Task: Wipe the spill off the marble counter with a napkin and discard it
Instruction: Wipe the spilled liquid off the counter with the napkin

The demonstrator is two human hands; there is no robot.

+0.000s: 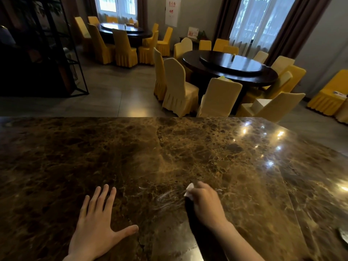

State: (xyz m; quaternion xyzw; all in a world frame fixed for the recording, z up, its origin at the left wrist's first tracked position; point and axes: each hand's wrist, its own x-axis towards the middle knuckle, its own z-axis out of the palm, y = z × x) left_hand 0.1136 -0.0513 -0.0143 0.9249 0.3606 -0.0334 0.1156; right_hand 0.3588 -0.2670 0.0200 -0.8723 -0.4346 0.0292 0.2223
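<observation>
A brown marble counter (131, 147) fills the lower half of the view. My right hand (205, 202) presses a small white napkin (189, 189) onto the counter near its front middle; only the napkin's edge shows past my fingers. Wet, shiny streaks of the spill (167, 200) lie just left of the napkin. My left hand (98, 223) rests flat on the marble to the left, fingers spread, holding nothing.
Beyond the counter's far edge is a dining room with round dark tables (229, 70) and yellow-covered chairs (178, 85). A black metal shelf frame (62, 53) stands at the far left. A shiny object (343, 235) shows at the counter's right edge.
</observation>
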